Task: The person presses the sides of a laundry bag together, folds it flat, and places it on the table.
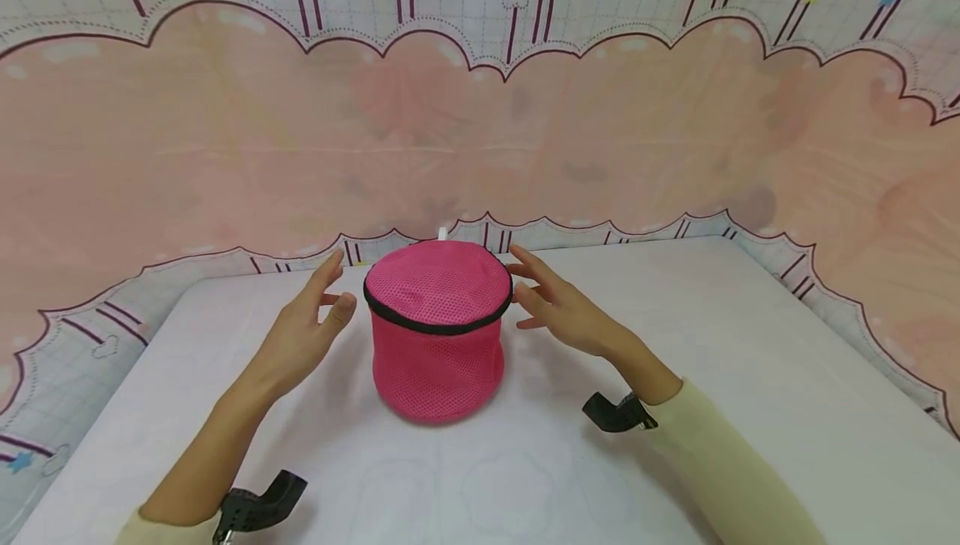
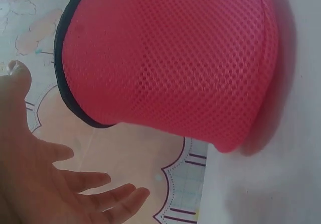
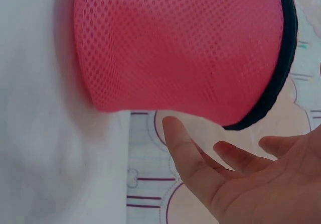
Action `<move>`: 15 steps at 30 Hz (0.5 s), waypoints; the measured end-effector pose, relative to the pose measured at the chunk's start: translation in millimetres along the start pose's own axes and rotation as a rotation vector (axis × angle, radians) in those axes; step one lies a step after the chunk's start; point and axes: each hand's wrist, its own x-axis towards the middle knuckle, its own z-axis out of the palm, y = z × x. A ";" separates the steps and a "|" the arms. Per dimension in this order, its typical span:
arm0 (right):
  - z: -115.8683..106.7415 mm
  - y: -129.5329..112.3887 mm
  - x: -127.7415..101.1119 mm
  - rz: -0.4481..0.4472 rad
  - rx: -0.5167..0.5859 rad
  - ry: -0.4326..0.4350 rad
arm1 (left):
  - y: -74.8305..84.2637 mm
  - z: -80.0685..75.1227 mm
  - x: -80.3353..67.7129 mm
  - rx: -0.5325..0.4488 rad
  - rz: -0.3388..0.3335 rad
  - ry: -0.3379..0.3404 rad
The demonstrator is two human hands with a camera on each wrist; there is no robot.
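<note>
A pink mesh laundry bag [image 1: 438, 370], round like a drum with a black zipper band [image 1: 442, 328] around its top, stands upright on the white table. A small white tab [image 1: 442, 233] pokes up behind its lid. To its left, my left hand [image 1: 303, 332] is raised with fingers spread, apart from the bag; the left wrist view shows a gap between the fingers and the mesh [image 2: 175, 58]. On the other side my right hand [image 1: 566, 307] is held up with fingers loosely extended near the zipper band. In the right wrist view those fingertips [image 3: 173, 126] sit just off the mesh.
The white table [image 1: 712, 345] extends around the bag. A patterned cloth [image 1: 450, 145] with peach scallops and candle drawings hangs behind and along the sides. Each wrist wears a black camera mount [image 1: 262, 505].
</note>
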 end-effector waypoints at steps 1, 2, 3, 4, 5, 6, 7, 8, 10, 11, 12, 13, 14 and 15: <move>1.0 -0.1 1.0 0.003 0.017 -0.006 | 1.6 0.5 0.7 -0.014 -0.019 -0.010; 2.0 0.1 2.2 0.006 0.036 -0.013 | 3.2 1.2 1.6 -0.038 -0.037 -0.021; 3.0 0.5 3.1 0.008 0.051 -0.018 | 5.1 1.7 2.5 -0.070 -0.056 -0.033; 4.1 0.1 3.8 0.010 0.066 -0.023 | 7.3 2.2 3.4 -0.104 -0.077 -0.046; 5.0 0.0 4.7 0.013 0.074 -0.023 | 9.2 2.8 4.4 -0.137 -0.095 -0.058; 5.9 -0.1 5.4 0.016 0.083 -0.023 | 11.0 3.4 5.5 -0.172 -0.109 -0.071; 7.0 -0.8 6.0 0.019 0.093 -0.022 | 12.6 4.0 6.7 -0.204 -0.121 -0.082; 8.2 -1.8 6.8 0.021 0.105 -0.020 | 14.3 4.6 7.8 -0.229 -0.130 -0.089; 10.3 -5.1 8.2 0.022 0.130 -0.015 | 17.1 6.0 10.1 -0.256 -0.147 -0.097; 11.4 -6.2 9.2 0.024 0.140 -0.012 | 17.9 6.9 11.1 -0.268 -0.154 -0.098; 12.6 -7.8 10.1 0.024 0.152 -0.012 | 18.8 7.8 12.0 -0.280 -0.163 -0.099; 13.7 -9.5 10.9 0.024 0.160 -0.010 | 19.6 8.8 12.8 -0.290 -0.174 -0.097; 14.6 -10.8 11.7 0.024 0.166 -0.010 | 20.5 9.8 13.4 -0.303 -0.183 -0.094; 15.5 -11.7 12.4 0.024 0.169 -0.010 | 21.0 11.1 13.9 -0.320 -0.191 -0.090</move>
